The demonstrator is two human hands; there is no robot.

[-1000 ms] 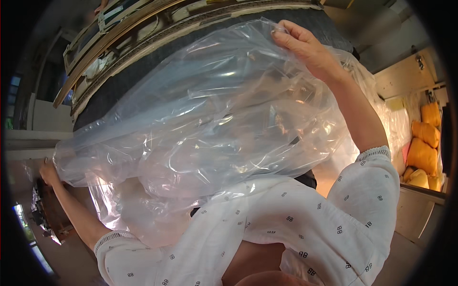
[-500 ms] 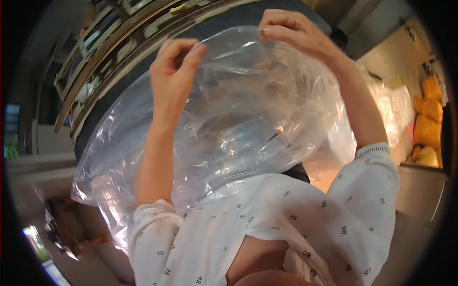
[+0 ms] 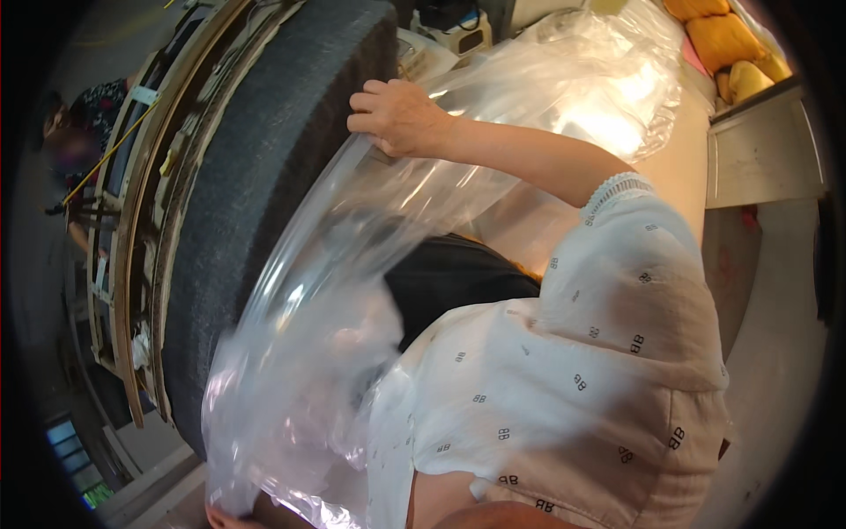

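A large clear plastic bag (image 3: 352, 291) hangs crumpled in front of my body, from the top middle down to the lower left. My right hand (image 3: 401, 115) is closed on its upper edge, next to a big dark grey padded piece (image 3: 264, 176). My right arm reaches out of a white patterned sleeve (image 3: 617, 291). Only a sliver of my left hand (image 3: 231, 518) shows at the bottom edge, below the bag's lower end; the plastic hides its fingers. More of the clear plastic (image 3: 608, 97) lies bunched on a tan table (image 3: 679, 167).
A wooden frame (image 3: 145, 194) runs along the far side of the grey padded piece. Another person (image 3: 75, 132) stands at the far left. Yellow cushions (image 3: 727, 40) are stacked at the top right, above a pale cabinet (image 3: 762, 154). A white device (image 3: 436, 40) sits at the top.
My left hand has dropped from the bag's top edge to the lower left. My right hand has pulled the bag's edge down beside the grey padded piece. The view has swung round.
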